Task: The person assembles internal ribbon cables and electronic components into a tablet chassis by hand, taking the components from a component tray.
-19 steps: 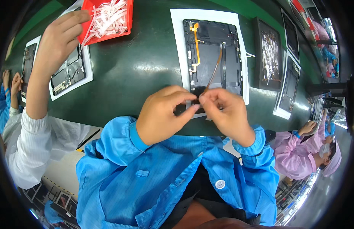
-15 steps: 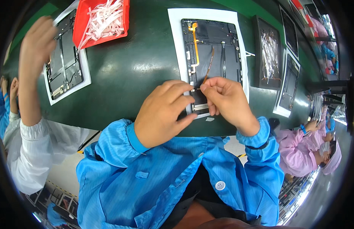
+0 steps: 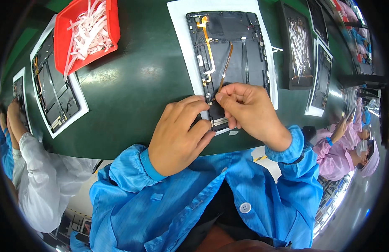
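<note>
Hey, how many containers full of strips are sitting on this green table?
2: the red bin at upper left, and the dark tray right of the central black panel. Others could be hidden.

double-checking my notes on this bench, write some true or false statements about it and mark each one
The right hand pinches a thin brown strip. True.
The dark panel lies on a white sheet. True.
The red bin is filled with screws. False: it holds pale strips.
The left hand is at the panel's lower left edge. True.
The dark tray stands left of the panel. False: it is to the right.
</note>
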The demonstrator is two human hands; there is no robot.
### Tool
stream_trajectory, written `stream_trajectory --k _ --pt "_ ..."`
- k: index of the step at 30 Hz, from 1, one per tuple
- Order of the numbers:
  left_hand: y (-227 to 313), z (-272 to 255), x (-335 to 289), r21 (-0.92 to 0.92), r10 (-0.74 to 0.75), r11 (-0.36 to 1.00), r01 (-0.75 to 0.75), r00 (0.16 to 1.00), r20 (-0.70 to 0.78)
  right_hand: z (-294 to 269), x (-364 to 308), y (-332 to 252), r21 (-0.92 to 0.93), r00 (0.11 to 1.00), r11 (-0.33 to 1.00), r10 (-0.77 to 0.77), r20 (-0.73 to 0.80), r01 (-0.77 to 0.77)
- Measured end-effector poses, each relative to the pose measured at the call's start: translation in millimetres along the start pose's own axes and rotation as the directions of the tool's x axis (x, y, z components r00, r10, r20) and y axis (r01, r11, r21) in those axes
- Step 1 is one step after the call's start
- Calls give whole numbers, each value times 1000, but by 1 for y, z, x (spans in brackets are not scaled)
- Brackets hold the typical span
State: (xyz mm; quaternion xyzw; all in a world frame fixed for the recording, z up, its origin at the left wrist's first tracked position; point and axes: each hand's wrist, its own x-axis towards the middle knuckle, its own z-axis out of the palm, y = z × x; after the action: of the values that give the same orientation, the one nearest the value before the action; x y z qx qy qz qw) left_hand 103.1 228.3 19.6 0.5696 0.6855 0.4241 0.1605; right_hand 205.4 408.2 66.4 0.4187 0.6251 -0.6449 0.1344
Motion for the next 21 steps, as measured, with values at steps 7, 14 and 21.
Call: stream_trajectory --k 7,14,21 --pt "-1 1 0 13 13 1000 -13 1000 -7 9 -2 8 -100 992 992 -90 -91 80" --pt "-1 4 -3 17 22 1000 -22 1000 -19 7 -4 5 -76 997 995 -70 -37 67" --pt "-2 4 -5 67 56 996 -55 998 -22 5 -1 -1 -48 1000 999 -8 19 9"
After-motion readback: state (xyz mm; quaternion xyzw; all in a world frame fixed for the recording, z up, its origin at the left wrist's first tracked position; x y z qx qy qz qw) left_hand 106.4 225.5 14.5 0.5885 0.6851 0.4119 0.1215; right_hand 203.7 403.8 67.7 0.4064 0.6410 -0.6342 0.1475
